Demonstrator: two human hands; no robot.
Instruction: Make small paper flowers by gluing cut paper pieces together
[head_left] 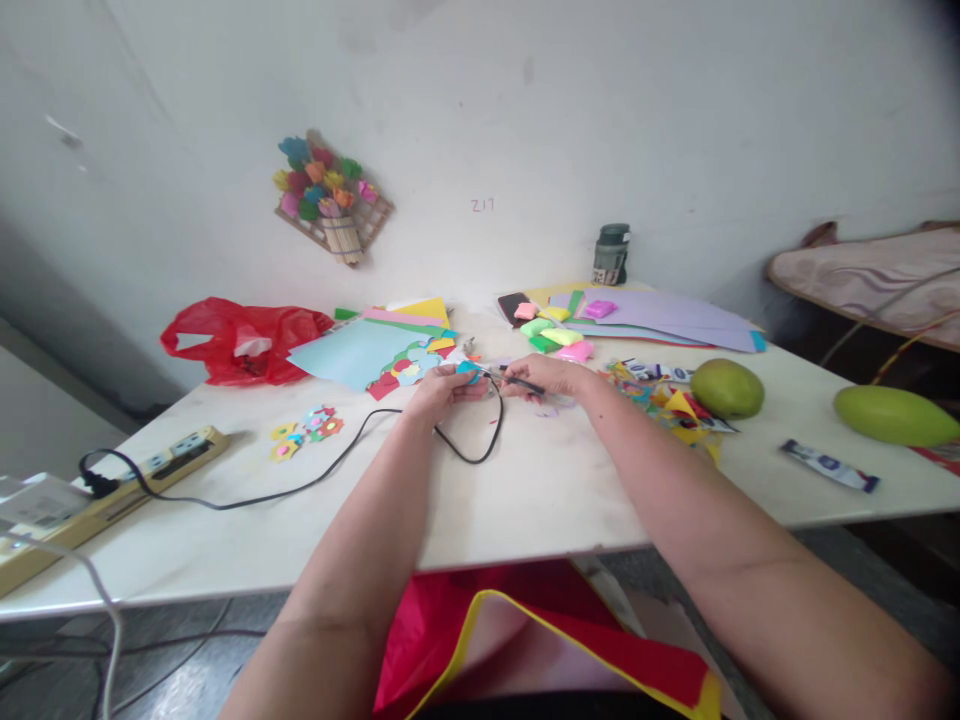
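My left hand [450, 388] is closed on a small blue paper piece [468, 371] above the middle of the table. Just to its right, my right hand [549, 374] grips a slim black-handled tool [525, 384], its tip pointing at the blue paper; its exact kind is too small to tell. A black cord [491, 445] loops below both hands, and its far end by the fingers is hidden. Behind my left hand lie scalloped colored paper cutouts [409, 365]. Finished-looking paper flowers [319, 422] rest to the left.
A power strip [169, 465] and red plastic bag [232, 335] are at left. Paper sheets [660, 312], soft colored packets [559, 337], and a bottle [611, 255] stand behind. Paper scraps [679, 405], two green fruits [726, 389] and a tube [829, 466] lie right.
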